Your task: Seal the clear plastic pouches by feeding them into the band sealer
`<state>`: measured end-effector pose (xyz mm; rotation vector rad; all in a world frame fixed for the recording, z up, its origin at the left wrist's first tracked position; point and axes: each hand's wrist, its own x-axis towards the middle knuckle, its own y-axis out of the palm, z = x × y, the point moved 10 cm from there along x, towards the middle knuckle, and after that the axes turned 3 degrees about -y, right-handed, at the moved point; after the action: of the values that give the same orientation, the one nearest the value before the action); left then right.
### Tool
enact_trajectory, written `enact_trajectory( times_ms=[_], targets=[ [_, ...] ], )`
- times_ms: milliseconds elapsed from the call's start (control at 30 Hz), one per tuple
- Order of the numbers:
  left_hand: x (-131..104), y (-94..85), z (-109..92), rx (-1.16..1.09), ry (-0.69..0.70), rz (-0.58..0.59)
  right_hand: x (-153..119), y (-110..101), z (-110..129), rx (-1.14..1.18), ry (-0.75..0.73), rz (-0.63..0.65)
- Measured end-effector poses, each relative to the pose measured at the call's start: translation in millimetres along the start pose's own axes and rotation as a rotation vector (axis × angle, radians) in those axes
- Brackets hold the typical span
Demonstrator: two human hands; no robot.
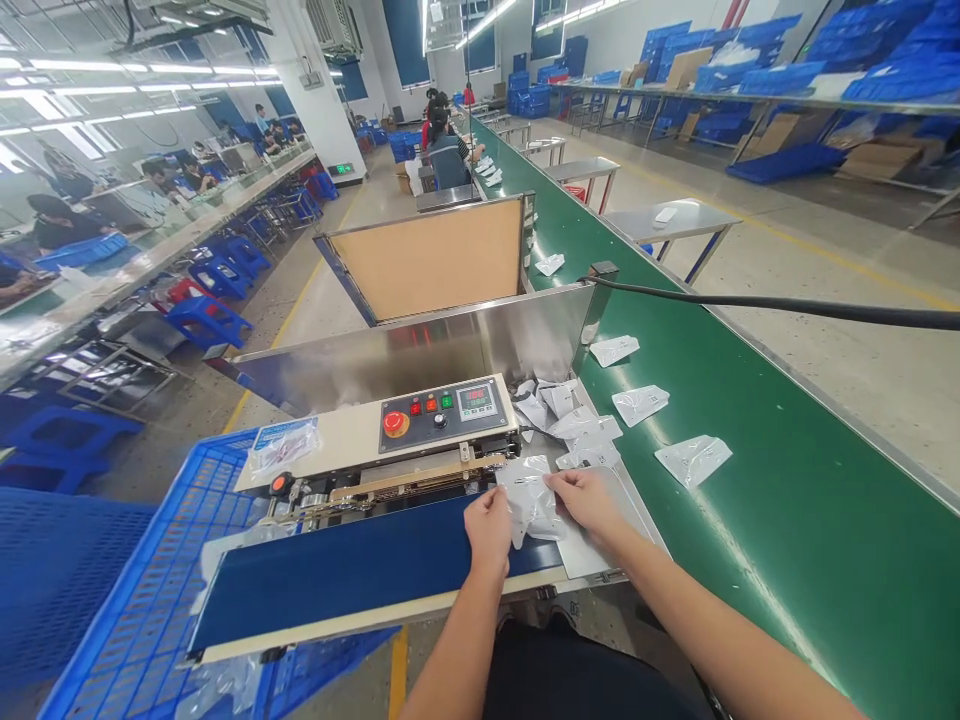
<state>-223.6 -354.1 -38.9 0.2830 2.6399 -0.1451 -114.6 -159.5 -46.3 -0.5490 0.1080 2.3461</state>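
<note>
White pouch (534, 500), pinched at its left edge by the left hand (489, 522) and right edge by the right hand (589, 500) at the right end of the blue belt (345, 570), could crease if pulled unevenly.

Blue crates (877, 45) stacked toward near end of long bench (795, 100), cardboard box (879, 160) beneath, green sign (343, 169) low on white pillar (315, 110)
</note>
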Motion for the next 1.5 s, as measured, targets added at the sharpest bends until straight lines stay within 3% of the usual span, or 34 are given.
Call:
enact_trajectory(
  times_ms=[200, 267, 333, 467, 500, 567, 667, 733, 833, 933, 1000, 1067, 1133, 1200, 1333, 1433, 1500],
  targets=[
    [11.2, -52.0, -4.5, -0.049, -0.011, -0.121, 0.9, 65.6, -0.4, 0.08, 0.075, 0.182],
    [15.7, -72.4, -5.0, -0.057, -0.003, -0.136, 6.3, 66.3, 4.8, 0.087, 0.081, 0.254],
    [16.5, -100.8, -6.8, -0.082, 0.034, -0.194, 25.3, 27.4, 13.1, 0.027, 0.03, 0.156],
    [-4.4, -166.5, -17.1, -0.121, 0.188, -0.435, 70.3, -120.9, 18.9, -0.373, -0.069, -0.384],
    [-12.4, -176.5, -19.4, -0.115, 0.216, -0.476, 79.8, -146.4, 10.5, -0.495, -0.027, -0.432],
    [-27.3, -184.9, -22.2, -0.104, 0.25, -0.515, 97.2, -170.4, -13.0, -0.664, 0.058, -0.375],
    [-43.4, -170.7, -24.8, -0.08, 0.293, -0.478, 105.0, -161.6, -32.6, -0.709, 0.046, -0.203],
    [-49.5, -146.0, -28.1, -0.03, 0.331, -0.395, 97.1, -149.6, -17.2, -0.698, -0.06, -0.184],
    [-54.2, -89.8, -39.2, 0.098, 0.404, -0.189, 68.5, -132.9, 44.0, -0.718, -0.331, -0.232],
    [-60.5, -21.6, -63.0, 0.251, 0.543, 0.033, 14.9, -107.5, 124.3, -0.706, -0.734, -0.251],
    [-65.2, 17.4, -82.0, 0.312, 0.647, 0.124, -24.8, -83.1, 161.9, -0.673, -0.939, -0.169],
    [-68.6, 45.3, -97.5, 0.329, 0.721, 0.174, -54.9, -56.9, 177.4, -0.636, -1.013, -0.019],
    [-71.2, 63.9, -102.6, 0.339, 0.742, 0.244, -72.1, -39.4, 173.2, -0.572, -0.975, 0.1],
    [-72.9, 70.9, -96.1, 0.349, 0.707, 0.311, -75.8, -39.3, 154.3, -0.445, -0.863, 0.1],
    [-72.2, 53.9, -68.1, 0.31, 0.567, 0.29, -63.0, -59.3, 86.8, -0.186, -0.554, -0.05],
    [-73.7, 49.5, -51.6, 0.271, 0.493, 0.315, -57.2, -43.8, 47.1, -0.175, -0.396, 0.05],
    [-73.9, 51.9, -47.7, 0.266, 0.47, 0.338, -58.3, -34.4, 41.6, -0.17, -0.381, 0.079]
  ],
)
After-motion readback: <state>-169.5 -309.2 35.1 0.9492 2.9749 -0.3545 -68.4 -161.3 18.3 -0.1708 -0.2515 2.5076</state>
